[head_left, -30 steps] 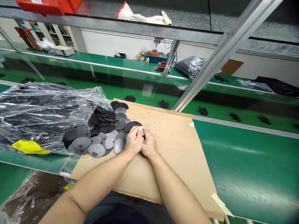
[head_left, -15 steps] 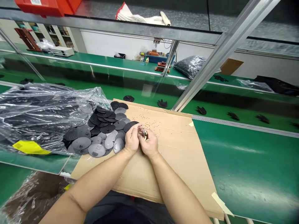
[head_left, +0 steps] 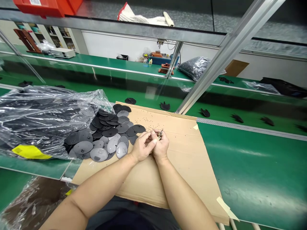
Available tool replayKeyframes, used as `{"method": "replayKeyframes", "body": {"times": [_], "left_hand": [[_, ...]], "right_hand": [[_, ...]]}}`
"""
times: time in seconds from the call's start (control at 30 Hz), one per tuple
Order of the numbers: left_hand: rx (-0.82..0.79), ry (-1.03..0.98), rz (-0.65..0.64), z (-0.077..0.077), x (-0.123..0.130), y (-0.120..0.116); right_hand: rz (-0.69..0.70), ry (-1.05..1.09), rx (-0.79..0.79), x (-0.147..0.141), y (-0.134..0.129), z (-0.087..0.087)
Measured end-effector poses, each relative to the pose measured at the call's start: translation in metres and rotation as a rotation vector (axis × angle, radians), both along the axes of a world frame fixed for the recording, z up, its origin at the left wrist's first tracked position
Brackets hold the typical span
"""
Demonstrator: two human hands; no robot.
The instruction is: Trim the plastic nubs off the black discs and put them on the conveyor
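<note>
A small metal part (head_left: 159, 135) sits pinched in the narrow grip of the right hand (head_left: 161, 147), above the cardboard sheet (head_left: 182, 179)'s middle. The left hand (head_left: 143, 147) curls against it, its hold unclear, just beside dark round discs (head_left: 83, 147).

read: nothing | yellow label (head_left: 31, 152) on plastic bag (head_left: 48, 111), white label (head_left: 35, 2) on red bin (head_left: 45, 6), stamp on disc (head_left: 99, 154): illegible

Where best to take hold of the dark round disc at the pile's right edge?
Take the disc by its right rim, from the right over the cardboard: it lies flat, that edge is free, its left side meets its neighbour.
</note>
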State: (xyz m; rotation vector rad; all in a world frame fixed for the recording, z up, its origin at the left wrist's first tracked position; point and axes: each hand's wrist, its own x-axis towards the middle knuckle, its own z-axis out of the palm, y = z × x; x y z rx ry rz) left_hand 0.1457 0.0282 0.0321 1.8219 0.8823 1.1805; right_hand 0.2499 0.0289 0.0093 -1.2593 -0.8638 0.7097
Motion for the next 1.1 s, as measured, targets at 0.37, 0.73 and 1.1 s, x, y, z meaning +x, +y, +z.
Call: {"method": "replayKeyframes", "body": {"times": [0.37,0.73,1.1], "left_hand": [[-0.056,-0.013,-0.020,-0.003,-0.001,0.000],[-0.166,-0.049,-0.029,-0.010,-0.001,0.000],[-0.172,-0.057,-0.026,-0.011,0.000,0.000]], "right_hand": [[0.025,0.015,-0.010,-0.001,-0.001,0.000],[0.045,-0.003,-0.006,-0.001,-0.001,0.001],[0.055,-0.021,-0.029,0.001,-0.001,-0.001]]}}
